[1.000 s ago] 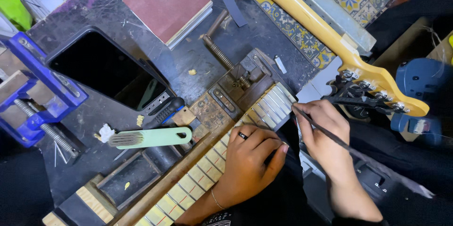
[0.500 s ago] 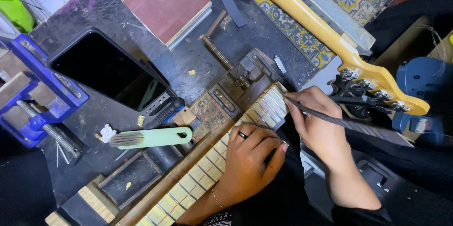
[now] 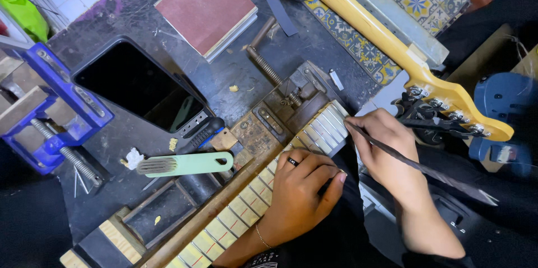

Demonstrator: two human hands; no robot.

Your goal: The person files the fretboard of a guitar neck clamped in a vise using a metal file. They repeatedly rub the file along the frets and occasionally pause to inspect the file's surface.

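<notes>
Pale fretboard (image 3: 263, 189), clamped beside the vise (image 3: 280, 111): your left hand (image 3: 300, 187) presses it flat; your right hand (image 3: 386, 153), gripping the file (image 3: 420, 166), has drawn its tip back to the fretboard's end.

One screen is present: a dark, unlit phone (image 3: 137, 86), rectangular with rounded corners, lying flat on my bench beside the blue vise (image 3: 53, 105). No packages or signs.
</notes>
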